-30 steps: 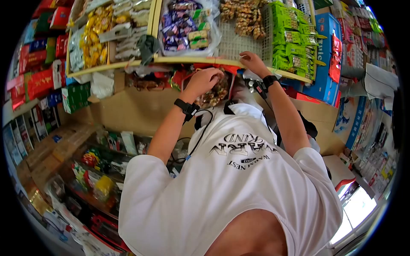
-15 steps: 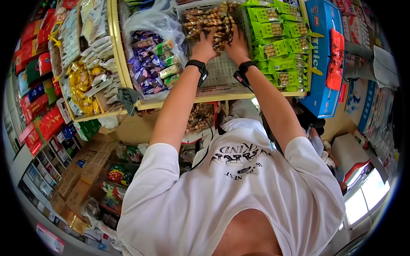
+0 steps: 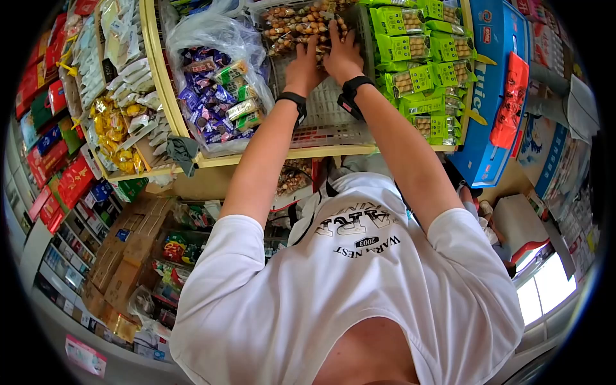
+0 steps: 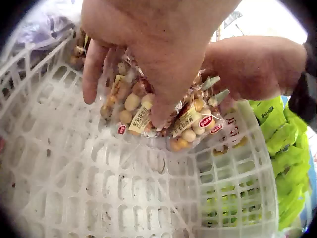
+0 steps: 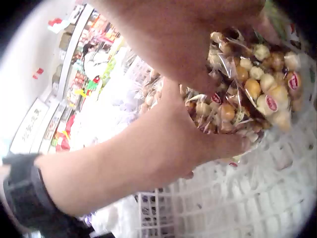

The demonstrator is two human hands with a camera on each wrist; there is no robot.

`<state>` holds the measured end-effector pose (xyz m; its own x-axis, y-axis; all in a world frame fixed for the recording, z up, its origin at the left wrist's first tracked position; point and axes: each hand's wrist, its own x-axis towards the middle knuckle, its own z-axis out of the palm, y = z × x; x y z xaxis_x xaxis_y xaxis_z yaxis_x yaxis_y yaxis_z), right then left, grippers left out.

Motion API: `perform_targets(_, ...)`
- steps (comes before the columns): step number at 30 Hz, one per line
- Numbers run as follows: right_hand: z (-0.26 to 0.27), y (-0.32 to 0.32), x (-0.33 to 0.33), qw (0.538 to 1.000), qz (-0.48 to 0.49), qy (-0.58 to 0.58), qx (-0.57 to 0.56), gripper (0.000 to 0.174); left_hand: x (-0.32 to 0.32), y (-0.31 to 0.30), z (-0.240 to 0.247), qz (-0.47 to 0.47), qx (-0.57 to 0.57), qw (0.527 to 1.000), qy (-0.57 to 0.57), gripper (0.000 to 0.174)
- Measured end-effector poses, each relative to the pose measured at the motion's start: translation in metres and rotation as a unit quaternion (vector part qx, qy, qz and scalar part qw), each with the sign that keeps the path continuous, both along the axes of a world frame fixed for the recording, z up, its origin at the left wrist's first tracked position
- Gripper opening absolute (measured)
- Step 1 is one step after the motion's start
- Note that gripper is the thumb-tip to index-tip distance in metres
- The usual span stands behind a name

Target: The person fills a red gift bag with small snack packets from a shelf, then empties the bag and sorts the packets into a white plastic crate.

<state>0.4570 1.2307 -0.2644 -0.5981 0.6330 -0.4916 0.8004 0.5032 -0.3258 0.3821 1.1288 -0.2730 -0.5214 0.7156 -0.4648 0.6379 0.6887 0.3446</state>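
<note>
Clear packets of round brown and cream snacks (image 3: 292, 29), with pale yellow labels and red logos, lie heaped at the far end of a white plastic basket (image 3: 330, 125). My left hand (image 3: 305, 72) rests on the near left side of the heap, its thumb lying against the packets (image 4: 141, 111) in the left wrist view. Beside it my right hand (image 3: 343, 59) touches the heap with its fingers spread and fairly straight. Both hands are close together, and the packets partly hide their fingertips.
Purple-wrapped sweets (image 3: 208, 96) in a plastic bag stand left of the basket, green snack packets (image 3: 410, 80) right of it. A wooden rim (image 3: 289, 154) borders the display. Beyond the green packets stands a blue box (image 3: 491, 96). More snack packets (image 3: 295, 176) sit below the rim.
Both hands have gone from the display's front edge, where the left was over the lower packets, up into the basket onto the heap. Over the last half second they shift only slightly.
</note>
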Motion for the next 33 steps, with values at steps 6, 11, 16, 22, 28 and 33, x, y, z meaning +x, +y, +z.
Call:
perform_targets(6, -0.015, 0.015, 0.005, 0.997, 0.072, 0.001, 0.040, 0.087, 0.005, 0.009, 0.004, 0.011, -0.053, 0.999, 0.007, 0.104)
perform_targets(11, -0.019, 0.022, 0.005, 0.985, 0.143, -0.042, 0.089, 0.084, 0.009, 0.013, -0.002, 0.011, -0.083, 0.996, 0.021, 0.115)
perform_targets(16, -0.014, 0.027, 0.002, 0.987, 0.142, -0.060, 0.039, 0.080, 0.004, 0.012, 0.007, -0.019, -0.073, 0.996, 0.038, 0.113)
perform_targets(22, -0.014, 0.027, 0.017, 0.986, 0.166, -0.023, 0.021, 0.076, -0.003, -0.030, 0.057, -0.031, -0.032, 0.998, 0.034, 0.100)
perform_targets(28, -0.021, 0.018, 0.007, 0.989, 0.134, -0.043, 0.054, 0.094, 0.000, -0.098, 0.120, 0.066, 0.055, 0.996, -0.002, 0.090)
perform_targets(33, -0.046, 0.016, 0.001, 0.988, 0.105, 0.015, 0.116, 0.081, 0.025, -0.183, 0.176, 0.246, 0.213, 0.942, -0.082, 0.091)
